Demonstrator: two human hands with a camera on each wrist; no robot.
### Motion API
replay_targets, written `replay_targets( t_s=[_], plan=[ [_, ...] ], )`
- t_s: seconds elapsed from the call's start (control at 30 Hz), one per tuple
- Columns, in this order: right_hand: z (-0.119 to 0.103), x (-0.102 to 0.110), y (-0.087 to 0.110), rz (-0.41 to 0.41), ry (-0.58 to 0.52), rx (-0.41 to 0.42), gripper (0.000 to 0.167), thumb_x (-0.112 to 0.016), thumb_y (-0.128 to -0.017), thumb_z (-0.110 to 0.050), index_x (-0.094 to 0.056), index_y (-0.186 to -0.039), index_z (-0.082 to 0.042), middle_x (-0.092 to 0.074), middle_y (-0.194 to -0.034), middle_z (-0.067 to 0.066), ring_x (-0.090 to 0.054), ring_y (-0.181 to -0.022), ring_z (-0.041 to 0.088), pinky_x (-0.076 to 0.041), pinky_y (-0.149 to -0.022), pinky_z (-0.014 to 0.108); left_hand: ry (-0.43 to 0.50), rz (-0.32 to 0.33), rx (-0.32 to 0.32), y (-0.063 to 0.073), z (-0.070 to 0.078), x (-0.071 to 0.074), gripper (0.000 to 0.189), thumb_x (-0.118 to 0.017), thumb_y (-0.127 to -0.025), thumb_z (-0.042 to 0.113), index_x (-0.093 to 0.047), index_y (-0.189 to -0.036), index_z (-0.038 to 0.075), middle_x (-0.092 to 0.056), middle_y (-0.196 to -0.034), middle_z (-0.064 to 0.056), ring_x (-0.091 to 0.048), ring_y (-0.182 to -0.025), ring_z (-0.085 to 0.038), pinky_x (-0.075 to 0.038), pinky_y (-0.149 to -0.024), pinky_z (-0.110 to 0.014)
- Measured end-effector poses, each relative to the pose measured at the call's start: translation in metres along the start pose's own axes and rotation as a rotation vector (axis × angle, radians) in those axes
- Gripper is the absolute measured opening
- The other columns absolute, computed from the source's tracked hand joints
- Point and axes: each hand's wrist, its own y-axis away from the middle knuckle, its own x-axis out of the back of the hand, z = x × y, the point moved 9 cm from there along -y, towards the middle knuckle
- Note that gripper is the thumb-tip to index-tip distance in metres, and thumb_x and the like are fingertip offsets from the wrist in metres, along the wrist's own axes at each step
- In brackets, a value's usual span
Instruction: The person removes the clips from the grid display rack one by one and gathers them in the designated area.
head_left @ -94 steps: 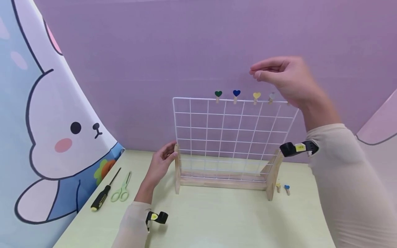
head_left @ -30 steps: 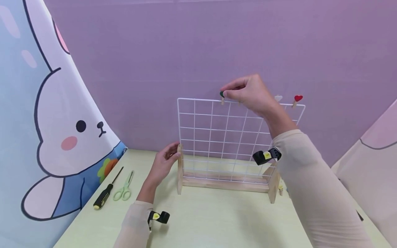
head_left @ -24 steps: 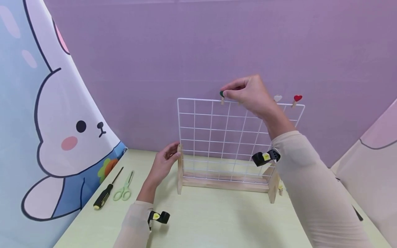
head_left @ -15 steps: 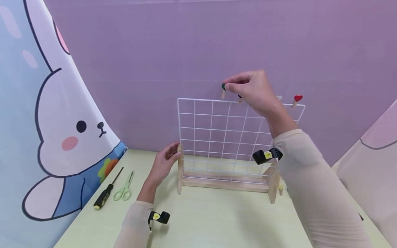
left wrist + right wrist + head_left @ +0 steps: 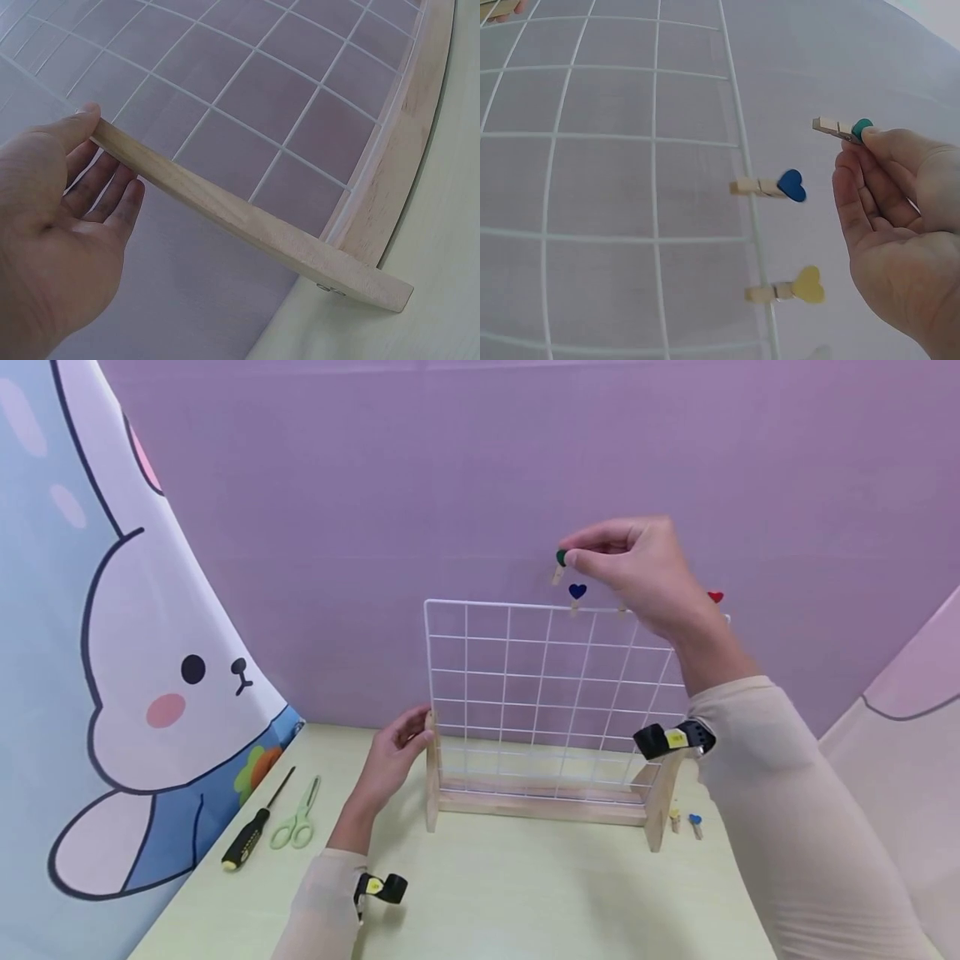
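Note:
Between thumb and fingers, my right hand pinches a clothespin with a green heart, raised above the white wire grid. In the right wrist view, a blue-heart clothespin and a yellow-heart clothespin are clipped to the grid's top bar. A red-heart clothespin shows at the grid's right end, partly behind my right wrist. My left hand holds the top of the left upright of the wooden stand, thumb on one side and fingers on the other.
On the table, a screwdriver and light green scissors lie at the left. A yellow-heart clothespin and a blue-heart clothespin lie right of the stand. A purple backdrop hangs behind.
My right hand came to the green-heart clothespin on the top bar, pulled it off, and moved it up and to the right. My left hand stayed on the upright.

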Motion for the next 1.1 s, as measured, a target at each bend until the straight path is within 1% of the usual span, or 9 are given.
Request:
replay_targets(
  t_s=[0.2,0.33,0.47,0.67,0.77,0.83,0.9,1.0,1.1],
  plan=[
    [-0.003,0.019,0.009,0.027,0.021,0.061,0.018,-0.078,-0.092,-0.016,-0.081,-0.108,-0.008,-0.078,-0.093,-0.01,-0.068,-0.09,0.009,-0.052,-0.073,0.016,-0.006,0.001,0.004,-0.001,-0.001,0.0,0.047,-0.065,-0.102,0.015,-0.054,-0.147,0.007,-0.061,-0.144,-0.018,-0.061,-0.121,-0.007,-0.052,-0.102,-0.014],
    [-0.002,0.034,0.019,0.042,0.074,0.073,0.019,-0.078,-0.093,-0.018,-0.081,-0.108,-0.008,-0.078,-0.095,-0.011,-0.069,-0.091,0.009,-0.054,-0.074,0.013,-0.011,0.0,0.002,-0.002,0.0,0.001,0.047,-0.066,-0.102,0.016,-0.054,-0.147,0.007,-0.061,-0.145,-0.019,-0.061,-0.122,-0.007,-0.052,-0.103,-0.014],
    [0.004,0.048,0.033,0.057,0.134,0.06,0.019,-0.077,-0.094,-0.019,-0.081,-0.11,-0.009,-0.078,-0.097,-0.014,-0.069,-0.092,0.008,-0.054,-0.075,0.012,-0.015,0.0,0.006,-0.002,0.0,0.003,0.048,-0.066,-0.102,0.017,-0.054,-0.148,0.007,-0.061,-0.145,-0.018,-0.061,-0.121,-0.005,-0.052,-0.103,-0.014],
    [0.025,0.073,0.048,0.088,0.16,0.016,0.022,-0.077,-0.094,-0.02,-0.08,-0.113,-0.009,-0.078,-0.093,-0.017,-0.067,-0.084,0.003,-0.052,-0.068,0.012,0.0,0.013,0.009,0.0,-0.001,0.009,0.049,-0.065,-0.102,0.014,-0.053,-0.148,0.005,-0.059,-0.145,-0.02,-0.061,-0.12,-0.002,-0.052,-0.102,-0.013],
    [0.038,0.088,0.057,0.115,0.167,-0.009,0.023,-0.078,-0.093,-0.02,-0.08,-0.113,-0.008,-0.079,-0.09,-0.017,-0.068,-0.081,0.002,-0.051,-0.072,0.011,-0.004,0.012,0.005,0.001,-0.001,0.01,0.048,-0.065,-0.102,0.014,-0.053,-0.148,0.005,-0.058,-0.146,-0.023,-0.06,-0.12,-0.003,-0.052,-0.101,-0.013],
    [0.048,0.097,0.065,0.123,0.189,-0.035,0.024,-0.078,-0.094,-0.021,-0.079,-0.115,-0.009,-0.079,-0.09,-0.018,-0.069,-0.084,0.001,-0.05,-0.078,0.01,-0.006,0.009,0.004,0.001,-0.001,0.01,0.049,-0.065,-0.102,0.014,-0.053,-0.148,0.005,-0.058,-0.146,-0.023,-0.06,-0.119,-0.002,-0.052,-0.101,-0.012],
    [0.058,0.103,0.073,0.117,0.22,-0.064,0.026,-0.078,-0.094,-0.024,-0.079,-0.116,-0.011,-0.079,-0.096,-0.019,-0.069,-0.092,-0.001,-0.048,-0.081,0.007,-0.011,0.007,0.004,0.002,0.0,0.011,0.049,-0.065,-0.103,0.014,-0.052,-0.149,0.005,-0.058,-0.146,-0.023,-0.06,-0.119,-0.003,-0.052,-0.101,-0.012],
    [0.074,0.109,0.085,0.099,0.261,-0.103,0.03,-0.077,-0.094,-0.028,-0.078,-0.119,-0.011,-0.078,-0.102,-0.021,-0.067,-0.099,-0.002,-0.047,-0.082,0.006,-0.014,0.017,0.003,0.002,0.001,0.013,0.048,-0.065,-0.102,0.013,-0.053,-0.148,0.005,-0.06,-0.144,-0.021,-0.061,-0.119,-0.002,-0.052,-0.101,-0.012],
    [0.088,0.114,0.096,0.094,0.282,-0.134,0.033,-0.076,-0.095,-0.029,-0.076,-0.122,-0.01,-0.077,-0.1,-0.024,-0.065,-0.1,-0.004,-0.046,-0.081,0.006,-0.006,0.016,-0.005,0.003,0.002,0.013,0.048,-0.065,-0.102,0.013,-0.053,-0.148,0.004,-0.059,-0.144,-0.022,-0.061,-0.119,-0.003,-0.053,-0.101,-0.013]
  ],
)
